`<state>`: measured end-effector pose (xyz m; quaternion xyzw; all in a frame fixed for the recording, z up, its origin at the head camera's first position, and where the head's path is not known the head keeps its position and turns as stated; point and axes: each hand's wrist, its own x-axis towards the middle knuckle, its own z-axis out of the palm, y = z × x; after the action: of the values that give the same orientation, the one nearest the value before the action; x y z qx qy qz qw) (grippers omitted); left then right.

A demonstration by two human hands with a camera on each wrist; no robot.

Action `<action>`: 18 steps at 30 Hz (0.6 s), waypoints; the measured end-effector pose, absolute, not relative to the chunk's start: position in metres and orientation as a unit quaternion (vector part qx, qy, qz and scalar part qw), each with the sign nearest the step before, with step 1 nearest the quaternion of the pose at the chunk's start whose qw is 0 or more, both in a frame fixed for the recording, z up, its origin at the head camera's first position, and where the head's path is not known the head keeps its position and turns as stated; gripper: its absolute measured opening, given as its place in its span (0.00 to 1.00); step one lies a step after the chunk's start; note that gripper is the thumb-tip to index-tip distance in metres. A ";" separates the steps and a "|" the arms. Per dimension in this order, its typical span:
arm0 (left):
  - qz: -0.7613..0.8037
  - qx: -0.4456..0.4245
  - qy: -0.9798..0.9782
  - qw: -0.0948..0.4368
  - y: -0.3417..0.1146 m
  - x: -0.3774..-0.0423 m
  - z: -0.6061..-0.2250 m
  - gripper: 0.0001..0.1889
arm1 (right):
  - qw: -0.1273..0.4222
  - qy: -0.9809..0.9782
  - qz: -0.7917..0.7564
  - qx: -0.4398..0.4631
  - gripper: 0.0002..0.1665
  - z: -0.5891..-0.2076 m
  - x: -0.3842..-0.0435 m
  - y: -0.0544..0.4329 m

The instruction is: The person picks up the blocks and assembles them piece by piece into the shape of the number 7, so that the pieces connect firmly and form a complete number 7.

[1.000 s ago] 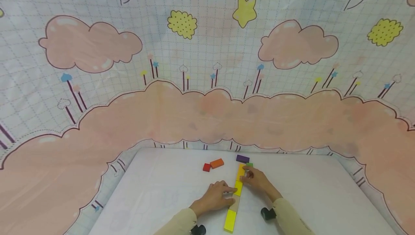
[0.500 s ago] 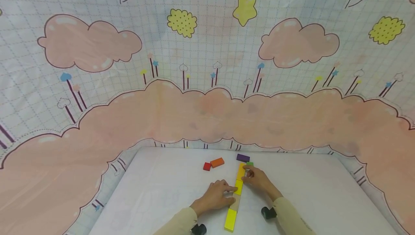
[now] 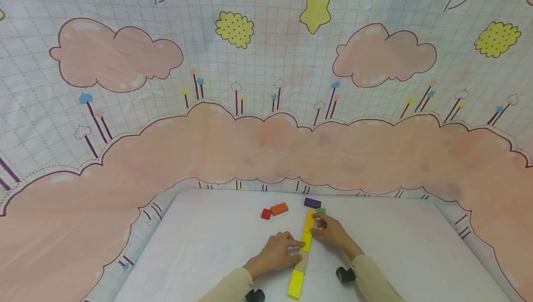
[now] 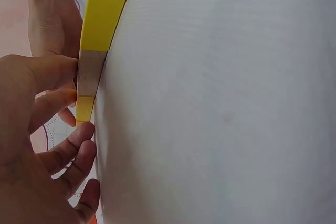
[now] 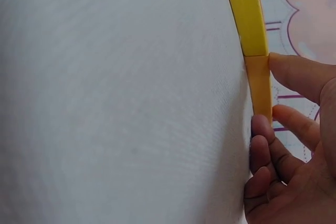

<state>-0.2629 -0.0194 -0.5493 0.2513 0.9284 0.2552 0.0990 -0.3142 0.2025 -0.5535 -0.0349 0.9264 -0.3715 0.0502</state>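
A straight row of blocks lies end to end: a long yellow block (image 3: 295, 285) nearest, a plain wood block (image 3: 303, 263), a shorter yellow block (image 3: 306, 238), and an orange-yellow block (image 3: 309, 221) farthest. From the left side, my left hand (image 3: 272, 253) touches the row, index fingertip on the shorter yellow block and thumb on the plain wood block. My right hand (image 3: 331, 232) is opposite; its thumb and index fingertips touch the orange-yellow block's right edge, spaced apart along it. In the right wrist view the remaining fingers (image 5: 261, 153) bend beside that block's far end.
A purple block (image 3: 312, 203) and a partly covered green block (image 3: 321, 211) lie past the row's far end. To their left, a red block (image 3: 265, 214) touches an orange block (image 3: 279, 208). All rest on a white table (image 3: 200, 242) before a patterned cloth (image 3: 266, 149).
Both hands stay at the same blocks, and the row keeps its place. Only a very slight shift of the whole head view shows.
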 end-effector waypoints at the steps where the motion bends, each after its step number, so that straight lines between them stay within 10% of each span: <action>1: 0.257 0.252 0.928 0.098 -0.020 -0.263 -0.549 0.19 | 0.050 0.926 -0.372 -0.034 0.29 -0.554 -0.314 0.202; 18: 0.289 0.216 0.930 0.069 -0.011 -0.288 -0.546 0.22 | 0.050 0.924 -0.378 -0.043 0.29 -0.554 -0.316 0.204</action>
<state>-0.2877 -0.0108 -0.5464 0.2155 0.9303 0.2887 0.0688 -0.3157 0.2044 -0.5538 -0.0432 0.9236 -0.3775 0.0500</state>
